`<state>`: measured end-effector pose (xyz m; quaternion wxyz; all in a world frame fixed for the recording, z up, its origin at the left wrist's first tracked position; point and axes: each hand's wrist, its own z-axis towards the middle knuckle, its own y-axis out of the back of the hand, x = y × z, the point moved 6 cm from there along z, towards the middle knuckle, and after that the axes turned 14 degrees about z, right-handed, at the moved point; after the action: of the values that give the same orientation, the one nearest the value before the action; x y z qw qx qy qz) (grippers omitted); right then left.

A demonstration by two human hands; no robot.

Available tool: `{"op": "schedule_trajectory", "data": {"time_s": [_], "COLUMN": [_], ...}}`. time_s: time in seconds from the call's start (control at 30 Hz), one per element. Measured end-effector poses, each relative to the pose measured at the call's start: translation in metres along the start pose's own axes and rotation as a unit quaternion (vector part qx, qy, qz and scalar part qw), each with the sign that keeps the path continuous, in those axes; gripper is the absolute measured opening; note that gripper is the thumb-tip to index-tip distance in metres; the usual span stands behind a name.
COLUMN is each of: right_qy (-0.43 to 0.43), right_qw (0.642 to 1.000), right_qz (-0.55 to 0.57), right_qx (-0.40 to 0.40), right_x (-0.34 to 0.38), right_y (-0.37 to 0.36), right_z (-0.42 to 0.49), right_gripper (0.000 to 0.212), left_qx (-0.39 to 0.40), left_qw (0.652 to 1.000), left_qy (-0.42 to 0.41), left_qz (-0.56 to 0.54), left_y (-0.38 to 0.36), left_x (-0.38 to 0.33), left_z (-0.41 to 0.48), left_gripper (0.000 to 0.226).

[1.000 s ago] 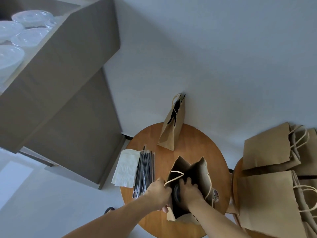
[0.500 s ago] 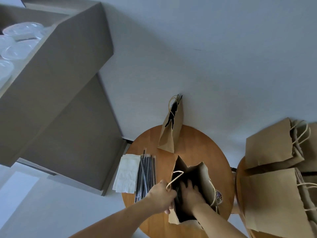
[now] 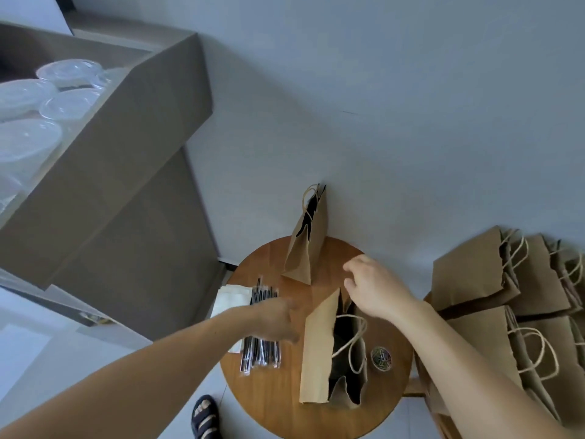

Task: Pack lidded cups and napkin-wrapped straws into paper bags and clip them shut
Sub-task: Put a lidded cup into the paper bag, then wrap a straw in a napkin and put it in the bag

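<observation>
Brown bag [image 3: 316, 353] stands open between left grip [image 3: 278, 318] and right grip [image 3: 376, 289]

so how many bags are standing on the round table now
2: the far bag at the back edge by the wall, and the open bag beside the right hand. The flat bags at right aren't counted.

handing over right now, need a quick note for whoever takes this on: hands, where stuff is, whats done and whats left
Left hand: blurred, over the straws; grip unclear.
Right hand: open, empty, above the open bag.
On the round table: napkins beside the straws, tub of clips right of the open bag, second bag upright at the back.
Flat bags stacked to the right; lidded cups in the box at left.
Done: open bag stands ready; inside too dark to read.
Left: wrap straw in napkin, bag it, clip shut.
</observation>
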<state>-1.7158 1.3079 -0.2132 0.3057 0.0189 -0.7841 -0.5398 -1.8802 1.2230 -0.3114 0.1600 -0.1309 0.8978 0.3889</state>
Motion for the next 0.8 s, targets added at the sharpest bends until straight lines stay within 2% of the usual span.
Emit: {"op": "schedule_trajectory", "data": {"time_s": [0.1, 0.2, 0.27, 0.37, 0.5, 0.63, 0.8], "right_qy": [-0.004, -0.007, -0.039, -0.093, -0.168, -0.238, -0.262], "right_qw": [0.999, 0.994, 0.986, 0.968, 0.947, 0.937, 0.935], "right_qz": [0.043, 0.105, 0.159, 0.23, 0.268, 0.238, 0.211], "right_qx": [-0.02, 0.008, 0.037, 0.037, 0.061, 0.096, 0.116], "right_x": [0.026, 0.059, 0.077, 0.087, 0.074, 0.054, 0.04], "right_y": [-0.006, -0.043, -0.078, -0.129, -0.203, -0.272, -0.332], "right_z": [0.02, 0.043, 0.058, 0.077, 0.094, 0.105, 0.116], "right_gripper": [0.043, 0.048, 0.047, 0.03, 0.051, 0.049, 0.047], "left_qx": [-0.093, -0.15, -0.156, -0.134, -0.119, -0.112, -0.114], "left_qw": [0.995, 0.984, 0.979, 0.972, 0.965, 0.955, 0.941], "left_qy": [0.036, 0.093, 0.126, 0.177, 0.209, 0.229, 0.246], "left_qz": [-0.001, -0.033, -0.048, -0.07, -0.107, -0.151, -0.204], "left_y": [0.034, 0.053, 0.055, 0.044, 0.023, 0.004, -0.024], "left_x": [0.029, 0.071, 0.102, 0.145, 0.188, 0.221, 0.244], "left_z": [-0.001, -0.003, -0.002, 0.002, 0.016, 0.038, 0.061], "left_gripper": [0.056, 0.047, 0.046, 0.05, 0.05, 0.044, 0.038]}}
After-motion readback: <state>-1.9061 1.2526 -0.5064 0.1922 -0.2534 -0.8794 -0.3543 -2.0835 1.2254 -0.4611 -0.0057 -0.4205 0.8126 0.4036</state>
